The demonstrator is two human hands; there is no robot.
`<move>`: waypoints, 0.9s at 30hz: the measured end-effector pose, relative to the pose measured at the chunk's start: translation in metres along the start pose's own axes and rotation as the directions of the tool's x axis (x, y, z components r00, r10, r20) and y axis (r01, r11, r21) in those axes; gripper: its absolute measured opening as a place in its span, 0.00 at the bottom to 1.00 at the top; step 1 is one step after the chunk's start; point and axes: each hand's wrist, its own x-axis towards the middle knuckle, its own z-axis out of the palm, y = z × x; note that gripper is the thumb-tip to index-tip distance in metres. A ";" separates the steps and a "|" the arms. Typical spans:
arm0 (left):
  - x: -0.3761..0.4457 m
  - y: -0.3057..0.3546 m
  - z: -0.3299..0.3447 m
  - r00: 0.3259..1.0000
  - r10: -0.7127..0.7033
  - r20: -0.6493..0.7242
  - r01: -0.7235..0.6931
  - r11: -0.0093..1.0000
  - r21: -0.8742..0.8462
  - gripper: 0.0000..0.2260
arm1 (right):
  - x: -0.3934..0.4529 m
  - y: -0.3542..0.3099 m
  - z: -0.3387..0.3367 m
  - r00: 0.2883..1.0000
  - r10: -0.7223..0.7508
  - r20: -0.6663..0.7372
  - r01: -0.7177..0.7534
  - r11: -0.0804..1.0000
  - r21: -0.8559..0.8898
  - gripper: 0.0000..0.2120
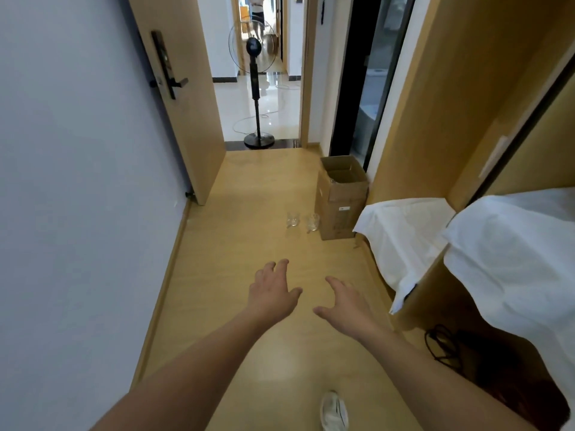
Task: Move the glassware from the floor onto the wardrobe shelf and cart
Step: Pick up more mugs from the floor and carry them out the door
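Two clear glasses stand side by side on the wooden floor, the left glass [292, 219] and the right glass [312, 222], just left of a cardboard box. My left hand [273, 290] and my right hand [345, 303] are both stretched out in front of me, fingers spread and holding nothing. They hover well short of the glasses. The wardrobe [441, 98] rises along the right side. No cart is in view.
An open cardboard box [340, 197] stands by the wardrobe's foot, with clear glassware showing inside. A bed with white sheets [504, 250] fills the right. A standing fan [258, 88] blocks part of the open doorway, where a person stands far off. My shoe [333, 410] shows at the bottom.
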 end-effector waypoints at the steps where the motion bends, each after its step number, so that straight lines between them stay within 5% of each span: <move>1: 0.015 -0.002 -0.001 1.000 -0.009 -0.010 0.008 1.000 -0.022 0.33 | 0.016 -0.003 -0.002 1.000 0.000 0.001 0.000 1.000 0.005 0.39; 16: 0.292 0.004 -0.035 0.981 -0.190 0.034 0.193 0.975 -0.110 0.31 | 0.304 -0.021 -0.075 0.997 0.071 0.043 -0.078 0.980 0.181 0.38; 27: 0.466 0.002 -0.045 0.976 -0.166 0.138 0.184 0.975 -0.125 0.31 | 0.464 -0.039 -0.087 0.981 0.148 0.126 -0.170 0.969 0.182 0.38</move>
